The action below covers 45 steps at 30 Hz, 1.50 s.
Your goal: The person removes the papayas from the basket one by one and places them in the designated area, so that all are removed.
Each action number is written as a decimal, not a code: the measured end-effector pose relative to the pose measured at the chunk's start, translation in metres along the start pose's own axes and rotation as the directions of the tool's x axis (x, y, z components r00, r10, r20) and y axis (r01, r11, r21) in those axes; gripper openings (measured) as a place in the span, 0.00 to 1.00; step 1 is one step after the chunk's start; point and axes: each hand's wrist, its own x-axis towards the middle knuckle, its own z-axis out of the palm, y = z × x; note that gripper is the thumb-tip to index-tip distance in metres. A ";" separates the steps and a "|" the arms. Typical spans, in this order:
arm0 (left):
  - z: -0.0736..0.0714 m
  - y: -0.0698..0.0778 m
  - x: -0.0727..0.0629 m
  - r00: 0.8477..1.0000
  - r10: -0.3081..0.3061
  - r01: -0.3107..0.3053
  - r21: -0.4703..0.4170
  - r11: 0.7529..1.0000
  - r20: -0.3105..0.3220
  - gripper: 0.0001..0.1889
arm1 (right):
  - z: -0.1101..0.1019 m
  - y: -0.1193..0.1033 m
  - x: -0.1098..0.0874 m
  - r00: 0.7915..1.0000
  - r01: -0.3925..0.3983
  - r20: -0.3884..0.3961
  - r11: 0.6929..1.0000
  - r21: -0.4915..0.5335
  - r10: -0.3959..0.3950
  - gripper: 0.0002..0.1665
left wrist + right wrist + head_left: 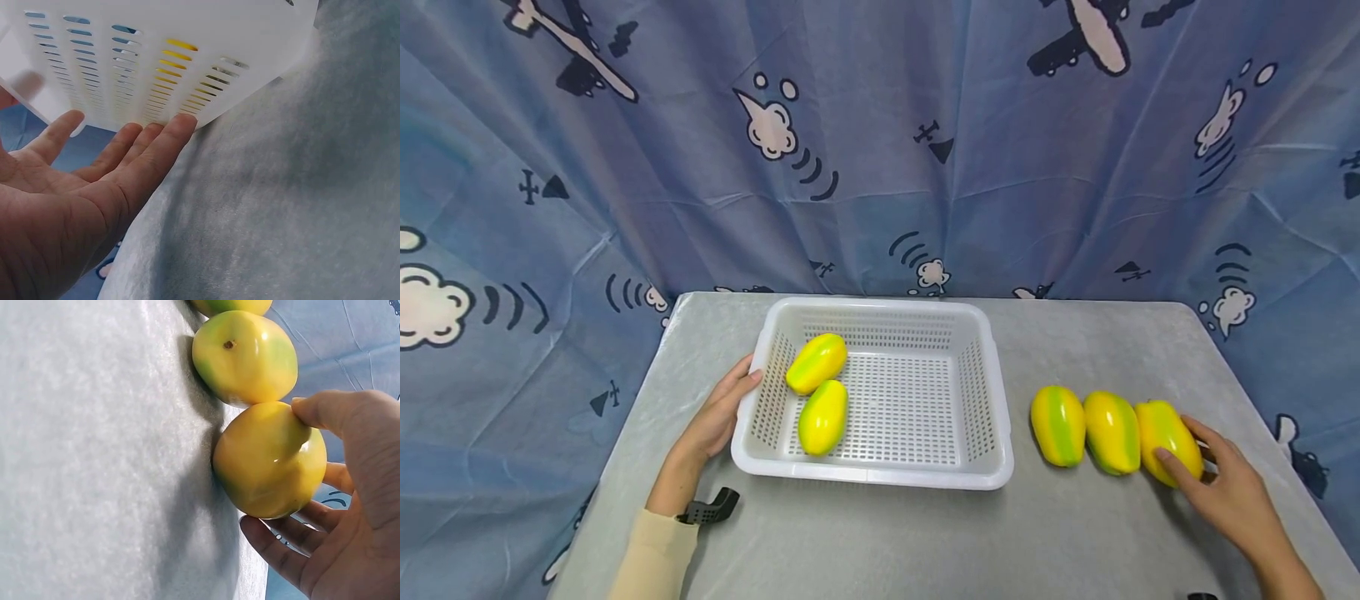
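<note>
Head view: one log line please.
left hand: touching basket | right hand: around rightmost fruit | basket: two fruits inside | table: three fruits in row

From the head, looking forward and down across the desk (880,542), set well back, with the whole basket (872,477) and the curtain (880,150) beyond in frame. From the left wrist, peering along the left fingers (164,142) at the outside of the basket's slotted left wall, very near and low, rolled to put the desk at right. Sharing with the head view that wall, there seen from inside and above. From the right wrist, facing past the right fingers (272,544) at the row of yellow fruits (269,459), close up, rolled with desk at left and curtain at right. Sharing with the head view that row, there seen from farther above.
</note>
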 end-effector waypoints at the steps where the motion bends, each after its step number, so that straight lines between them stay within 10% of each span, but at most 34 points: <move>1: 0.000 0.000 0.000 1.000 0.000 0.000 -0.001 1.000 0.001 0.36 | 0.000 0.000 0.000 1.000 0.003 0.001 1.000 -0.001 -0.003 0.55; 34: 0.000 -0.001 -0.002 1.000 0.011 -0.011 0.002 1.000 0.007 0.35 | 0.001 -0.010 -0.008 1.000 0.007 -0.024 0.999 -0.032 -0.007 0.59; 45: 0.000 0.001 -0.003 1.000 0.021 -0.021 -0.007 1.000 0.007 0.35 | -0.008 -0.068 -0.016 0.961 0.247 -0.134 0.969 0.008 -0.244 0.46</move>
